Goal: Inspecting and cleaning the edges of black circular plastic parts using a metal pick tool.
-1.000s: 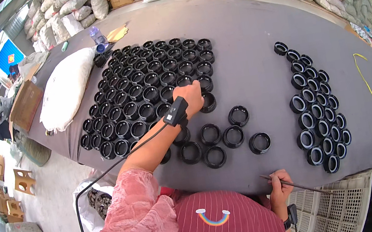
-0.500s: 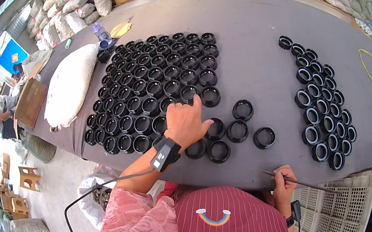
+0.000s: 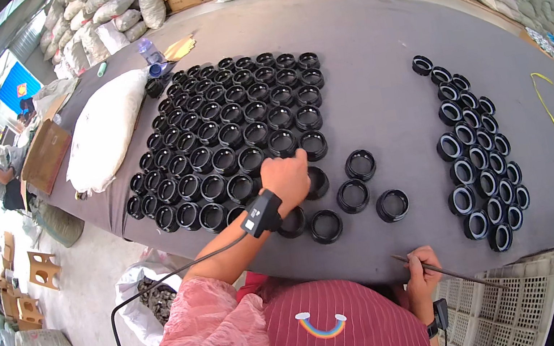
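Observation:
My left hand [image 3: 285, 180] reaches over the table at the near right corner of a large block of black rings [image 3: 223, 160]. Its fingers bend down around the left side of one black ring [image 3: 319, 182], and the thumb is hidden. Just beyond the fingertips lies another ring [image 3: 314, 145]. Several loose rings [image 3: 353, 196] lie to the right of this hand and nearer my body. At the table's front edge my right hand [image 3: 422, 273] is closed around a thin dark rod [image 3: 459, 276], which slants down to the right.
More black rings [image 3: 480, 161] stand in a long cluster on the right. A full white sack [image 3: 110, 131] lies on the left of the table [image 3: 377, 112]. Pale plastic crates [image 3: 497, 305] are below the right front edge, and an open bag [image 3: 156, 303] stands below the left.
My left hand has moved a little right, and its thumb has gone out of sight. The ring beside it has shifted slightly away from me. My right hand stays in place with the rod.

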`<state>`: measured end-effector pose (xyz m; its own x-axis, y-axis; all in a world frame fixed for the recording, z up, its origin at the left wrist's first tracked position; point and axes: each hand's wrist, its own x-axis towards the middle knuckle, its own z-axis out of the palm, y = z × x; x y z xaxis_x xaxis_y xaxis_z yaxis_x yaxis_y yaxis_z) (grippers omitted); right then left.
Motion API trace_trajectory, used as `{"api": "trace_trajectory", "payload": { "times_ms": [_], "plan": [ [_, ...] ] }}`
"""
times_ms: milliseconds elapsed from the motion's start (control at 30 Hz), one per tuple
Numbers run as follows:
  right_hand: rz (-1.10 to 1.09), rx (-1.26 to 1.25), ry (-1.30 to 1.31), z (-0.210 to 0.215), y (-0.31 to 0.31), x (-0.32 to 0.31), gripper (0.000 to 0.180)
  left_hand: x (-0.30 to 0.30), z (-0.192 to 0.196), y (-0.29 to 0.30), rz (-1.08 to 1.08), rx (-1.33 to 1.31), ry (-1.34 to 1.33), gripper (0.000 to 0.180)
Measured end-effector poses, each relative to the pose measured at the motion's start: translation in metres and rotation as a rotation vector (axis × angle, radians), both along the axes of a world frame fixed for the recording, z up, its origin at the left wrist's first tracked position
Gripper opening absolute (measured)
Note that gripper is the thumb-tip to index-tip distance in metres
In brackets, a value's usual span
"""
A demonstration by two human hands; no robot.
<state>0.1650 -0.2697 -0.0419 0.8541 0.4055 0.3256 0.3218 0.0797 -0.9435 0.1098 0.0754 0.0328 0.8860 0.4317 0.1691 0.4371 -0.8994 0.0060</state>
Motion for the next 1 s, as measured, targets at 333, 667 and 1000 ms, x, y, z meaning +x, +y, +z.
{"api": "trace_trajectory", "payload": {
  "times_ms": [333,667,1000],
  "plan": [
    [-0.018,0.055,0.041,0.002,0.005,-0.001,0.010,-0.020,0.026,-0.003,-0.021,0.076,-0.190,0.043],
    [0.026,0.040,-0.039,-0.006,0.003,0.001,0.009,-0.089,-0.004,-0.086,-0.303,-0.157,-0.157,0.036],
    [0.012,0.028,-0.034,-0.010,-0.001,0.001,0.009,-0.085,-0.014,-0.052,-0.161,-0.137,-0.201,0.023]
  ]
}}
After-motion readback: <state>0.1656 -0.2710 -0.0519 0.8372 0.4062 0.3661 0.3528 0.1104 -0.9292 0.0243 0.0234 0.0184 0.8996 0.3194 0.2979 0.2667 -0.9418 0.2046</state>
